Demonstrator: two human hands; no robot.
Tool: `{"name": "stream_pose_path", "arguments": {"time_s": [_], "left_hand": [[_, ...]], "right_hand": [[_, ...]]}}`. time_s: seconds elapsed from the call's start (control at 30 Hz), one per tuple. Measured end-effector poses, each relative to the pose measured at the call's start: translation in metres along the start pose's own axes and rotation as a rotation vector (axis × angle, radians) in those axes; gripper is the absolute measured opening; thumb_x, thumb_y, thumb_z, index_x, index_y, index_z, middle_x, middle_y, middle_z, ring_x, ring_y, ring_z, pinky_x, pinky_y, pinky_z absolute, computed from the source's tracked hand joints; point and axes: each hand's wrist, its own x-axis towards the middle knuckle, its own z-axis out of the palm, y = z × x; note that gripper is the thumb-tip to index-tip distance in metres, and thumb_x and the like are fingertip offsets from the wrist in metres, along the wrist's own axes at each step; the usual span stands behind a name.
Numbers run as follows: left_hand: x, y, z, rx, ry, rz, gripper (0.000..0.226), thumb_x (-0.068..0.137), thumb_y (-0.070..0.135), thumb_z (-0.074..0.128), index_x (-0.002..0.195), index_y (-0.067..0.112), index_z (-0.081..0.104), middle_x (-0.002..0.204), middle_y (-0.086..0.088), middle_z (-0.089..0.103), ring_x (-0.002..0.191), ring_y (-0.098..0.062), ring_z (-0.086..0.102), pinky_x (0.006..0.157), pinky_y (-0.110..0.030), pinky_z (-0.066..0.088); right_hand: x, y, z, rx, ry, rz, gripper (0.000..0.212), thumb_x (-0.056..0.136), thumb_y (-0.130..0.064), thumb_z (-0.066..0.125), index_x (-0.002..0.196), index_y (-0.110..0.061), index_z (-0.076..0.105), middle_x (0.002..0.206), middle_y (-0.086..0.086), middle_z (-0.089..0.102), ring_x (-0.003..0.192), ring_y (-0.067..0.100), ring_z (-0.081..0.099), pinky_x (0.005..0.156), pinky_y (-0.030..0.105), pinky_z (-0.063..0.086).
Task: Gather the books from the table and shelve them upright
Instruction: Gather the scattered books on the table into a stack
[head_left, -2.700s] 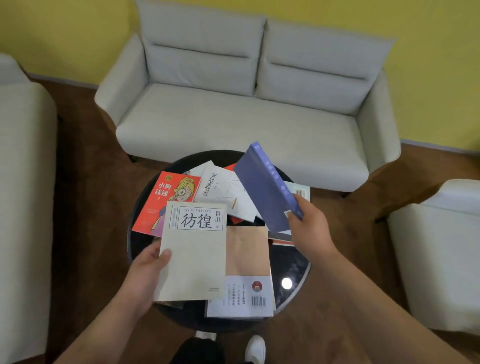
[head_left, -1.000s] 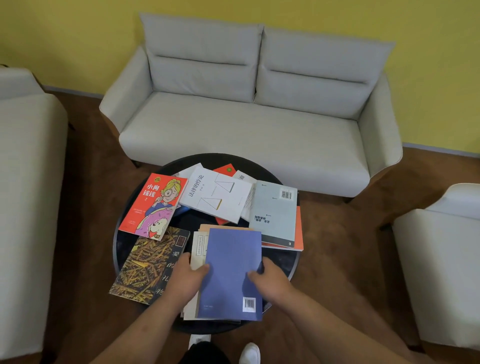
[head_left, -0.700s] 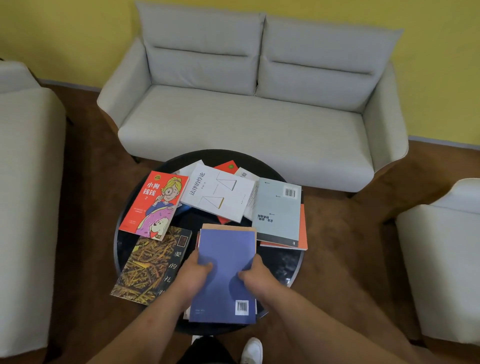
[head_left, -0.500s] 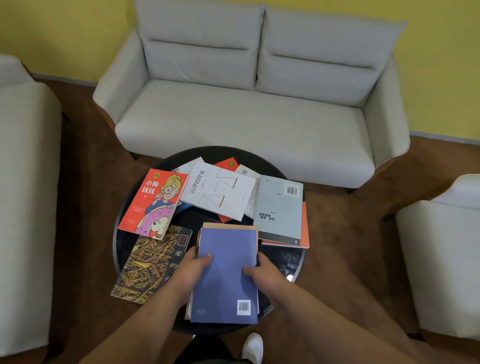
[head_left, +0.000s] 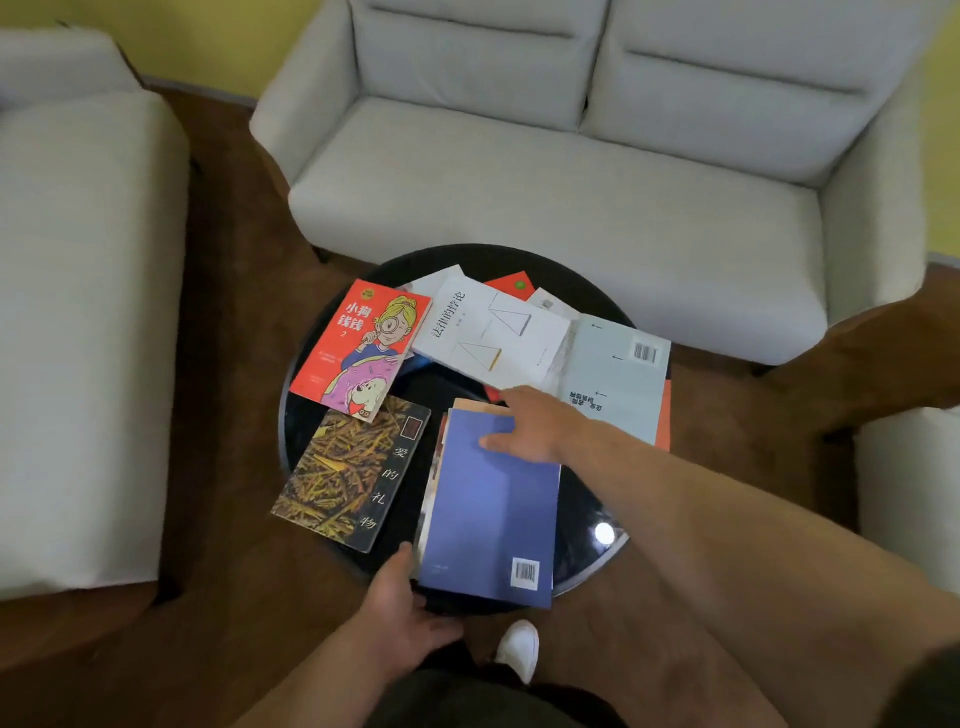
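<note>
The stack (head_left: 488, 509), topped in blue, lies at the near edge of the table (head_left: 587, 519). The left hand (head_left: 405, 603) grips its near left corner, fingers tucked under. The right hand (head_left: 535, 426) reaches over its far end, fingers straight, holding nothing. Best to take the grey book (head_left: 618, 384) and square it on top. No shelf shows.

A pale grey two-seat sofa (head_left: 545, 171) against a yellow wall (head_left: 197, 41) faces a round black bench (head_left: 441, 387) on brown floor (head_left: 234, 312), with a pale left armchair (head_left: 78, 312) and right armchair (head_left: 909, 483).
</note>
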Motion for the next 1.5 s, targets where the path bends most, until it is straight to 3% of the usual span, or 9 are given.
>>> {"name": "stream_pose_path", "arguments": {"time_s": [0.07, 0.23, 0.47, 0.57, 0.73, 0.87, 1.0, 1.17, 1.5], "left_hand": [[0.004, -0.011, 0.010, -0.116, -0.064, 0.040, 0.069, 0.099, 0.062, 0.029, 0.134, 0.009, 0.057, 0.120, -0.024, 0.062, 0.107, -0.047, 0.058, 0.061, -0.053, 0.058], [0.003, -0.012, 0.019, -0.342, -0.185, 0.072, 0.067, 0.098, 0.065, 0.026, 0.117, 0.012, 0.062, 0.123, -0.026, 0.063, 0.118, -0.052, 0.054, 0.099, -0.074, 0.039], [0.008, -0.015, 0.017, -0.199, -0.071, 0.135, 0.055, 0.102, 0.053, 0.033, 0.124, 0.011, 0.062, 0.119, -0.024, 0.066, 0.114, -0.048, 0.059, 0.100, -0.066, 0.045], [0.008, -0.008, 0.009, -0.091, 0.131, 0.227, 0.054, 0.096, 0.054, 0.048, 0.132, 0.014, 0.057, 0.122, -0.015, 0.066, 0.118, -0.040, 0.060, 0.107, -0.056, 0.043], [-0.008, 0.016, 0.005, 0.406, 0.256, 0.665, 0.024, 0.100, 0.025, 0.054, 0.116, 0.009, 0.061, 0.110, -0.007, 0.064, 0.110, -0.031, 0.060, 0.078, -0.032, 0.048], [0.003, 0.036, 0.010, 0.666, 0.039, 0.523, 0.074, 0.086, 0.061, 0.061, 0.144, 0.018, 0.046, 0.130, -0.004, 0.061, 0.114, -0.027, 0.062, 0.103, -0.045, 0.046], [0.021, 0.037, 0.011, 0.652, -0.056, 0.499, 0.058, 0.083, 0.057, 0.068, 0.129, 0.024, 0.059, 0.116, -0.005, 0.074, 0.103, -0.030, 0.072, 0.098, -0.055, 0.052], [0.022, 0.044, 0.006, 0.677, -0.078, 0.494, 0.045, 0.089, 0.040, 0.070, 0.126, 0.016, 0.062, 0.112, -0.010, 0.075, 0.102, -0.033, 0.073, 0.097, -0.057, 0.053], [0.019, 0.045, 0.010, 0.744, -0.049, 0.519, 0.040, 0.097, 0.040, 0.060, 0.128, 0.014, 0.058, 0.115, -0.009, 0.073, 0.101, -0.030, 0.072, 0.094, -0.051, 0.055]], "right_hand": [[0.009, -0.001, 0.002, 0.063, -0.065, 0.045, 0.087, 0.086, -0.062, 0.066, 0.153, -0.014, 0.037, 0.155, 0.007, 0.044, 0.140, 0.027, 0.045, 0.107, 0.036, 0.040], [0.015, -0.001, 0.001, 0.083, -0.099, 0.089, 0.077, 0.090, -0.058, 0.064, 0.151, -0.016, 0.043, 0.153, 0.006, 0.047, 0.138, 0.027, 0.047, 0.108, 0.036, 0.041], [0.011, -0.002, 0.001, 0.113, -0.130, 0.080, 0.067, 0.093, -0.056, 0.061, 0.149, -0.022, 0.046, 0.152, 0.003, 0.048, 0.138, 0.025, 0.048, 0.111, 0.036, 0.041], [-0.005, -0.004, 0.009, 0.228, 0.149, 0.032, 0.062, 0.096, -0.045, 0.062, 0.148, -0.014, 0.048, 0.152, 0.005, 0.048, 0.140, 0.024, 0.045, 0.114, 0.032, 0.036], [-0.069, 0.013, 0.061, 0.974, 0.663, 0.321, 0.027, 0.100, -0.018, 0.056, 0.123, -0.004, 0.062, 0.118, 0.011, 0.063, 0.114, 0.031, 0.060, 0.092, 0.036, 0.051], [-0.089, 0.029, 0.113, 1.292, 0.322, 0.522, 0.057, 0.101, -0.037, 0.056, 0.152, -0.015, 0.041, 0.151, 0.003, 0.049, 0.137, 0.027, 0.049, 0.112, 0.042, 0.042], [-0.085, 0.025, 0.134, 1.651, 0.051, 0.442, 0.047, 0.099, -0.038, 0.061, 0.141, -0.023, 0.047, 0.135, 0.007, 0.065, 0.117, 0.031, 0.068, 0.106, 0.054, 0.051], [-0.090, 0.012, 0.135, 1.719, 0.041, 0.404, 0.032, 0.099, -0.021, 0.063, 0.128, -0.022, 0.050, 0.121, 0.011, 0.069, 0.108, 0.032, 0.070, 0.099, 0.052, 0.056], [-0.087, 0.012, 0.127, 1.415, 0.054, 0.311, 0.039, 0.105, -0.035, 0.050, 0.140, -0.037, 0.034, 0.130, -0.002, 0.062, 0.111, 0.020, 0.067, 0.092, 0.036, 0.059]]}}
